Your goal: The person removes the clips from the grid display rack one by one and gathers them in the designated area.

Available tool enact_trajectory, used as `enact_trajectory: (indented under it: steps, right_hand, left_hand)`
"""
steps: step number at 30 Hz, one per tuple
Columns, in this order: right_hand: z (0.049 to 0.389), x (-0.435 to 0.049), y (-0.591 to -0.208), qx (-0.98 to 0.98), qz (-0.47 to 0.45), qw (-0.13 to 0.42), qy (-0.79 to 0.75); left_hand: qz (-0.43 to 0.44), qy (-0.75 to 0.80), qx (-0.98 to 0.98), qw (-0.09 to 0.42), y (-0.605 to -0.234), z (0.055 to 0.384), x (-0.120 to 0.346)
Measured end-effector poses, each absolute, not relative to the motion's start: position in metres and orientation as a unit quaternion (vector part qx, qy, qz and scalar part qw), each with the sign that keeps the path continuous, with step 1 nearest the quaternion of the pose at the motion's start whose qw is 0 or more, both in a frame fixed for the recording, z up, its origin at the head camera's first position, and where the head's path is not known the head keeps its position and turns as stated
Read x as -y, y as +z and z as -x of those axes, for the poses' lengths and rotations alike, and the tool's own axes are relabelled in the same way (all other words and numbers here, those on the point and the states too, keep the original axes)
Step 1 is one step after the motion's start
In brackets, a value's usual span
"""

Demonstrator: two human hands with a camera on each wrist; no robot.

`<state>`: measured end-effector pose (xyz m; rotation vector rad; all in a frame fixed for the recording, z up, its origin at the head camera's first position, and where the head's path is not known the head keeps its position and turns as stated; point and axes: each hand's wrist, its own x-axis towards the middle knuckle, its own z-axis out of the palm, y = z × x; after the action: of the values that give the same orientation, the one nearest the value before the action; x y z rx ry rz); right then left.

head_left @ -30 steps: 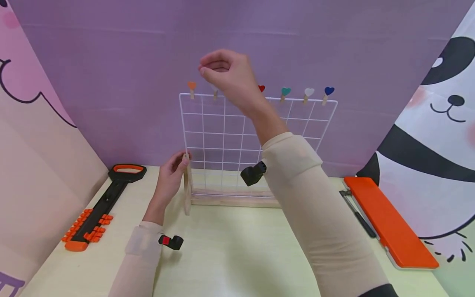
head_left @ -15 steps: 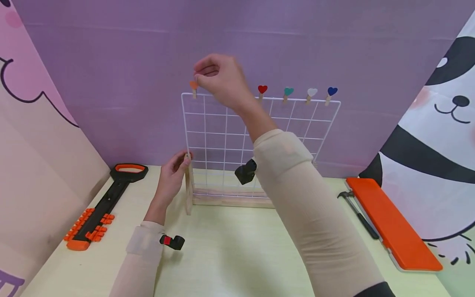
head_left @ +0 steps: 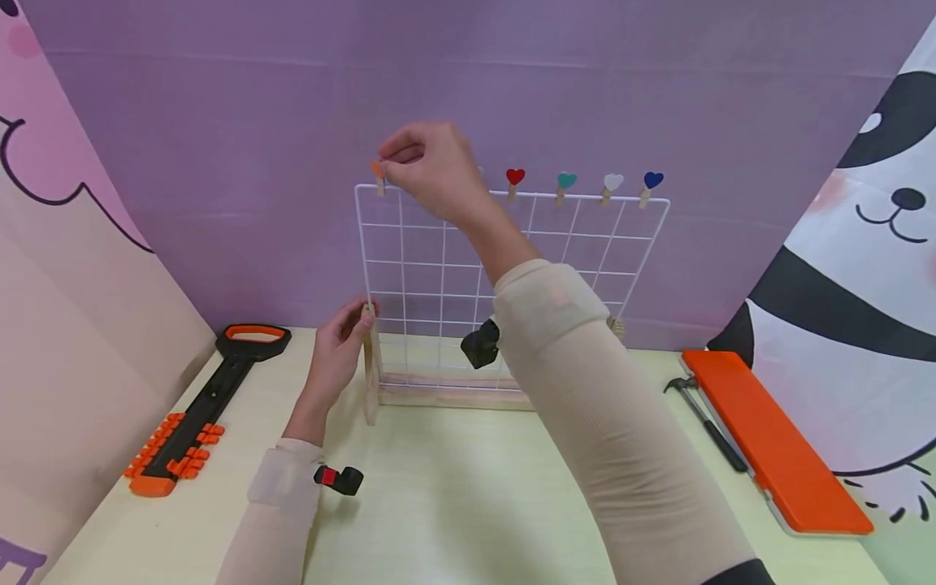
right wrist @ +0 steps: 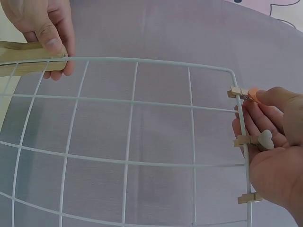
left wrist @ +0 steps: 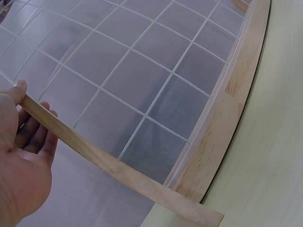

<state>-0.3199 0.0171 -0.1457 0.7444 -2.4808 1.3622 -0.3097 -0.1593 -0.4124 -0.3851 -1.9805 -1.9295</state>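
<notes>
A white wire grid stands upright in a wooden base. My left hand holds the top of the stand's left wooden post, thumb on one side and fingers on the other. At the grid's upper left corner, my right hand pinches the orange heart of a small clothespin, whose wooden jaws sit on the top wire. Below that hand in the right wrist view is a white-heart clothespin. Red, teal, white and blue heart clothespins line the same wire.
On the table's left lies a black and orange long-handled tool with several orange pieces along its sides. A hammer rests beside a long orange case at the right. A purple backdrop rises behind the grid.
My right hand has come down and slightly left from above the grid to the orange clothespin and now pinches it. My left hand stays on the post.
</notes>
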Motion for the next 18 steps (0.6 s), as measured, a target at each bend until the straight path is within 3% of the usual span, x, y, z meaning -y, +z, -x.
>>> enact_trajectory:
  steps: [18]
  right_hand:
    - [0.3131,-0.0094,-0.1477,0.844,-0.224,0.130,0.470]
  left_hand:
    - [0.130,-0.680,0.699,0.180,-0.4109,0.3051,0.1587]
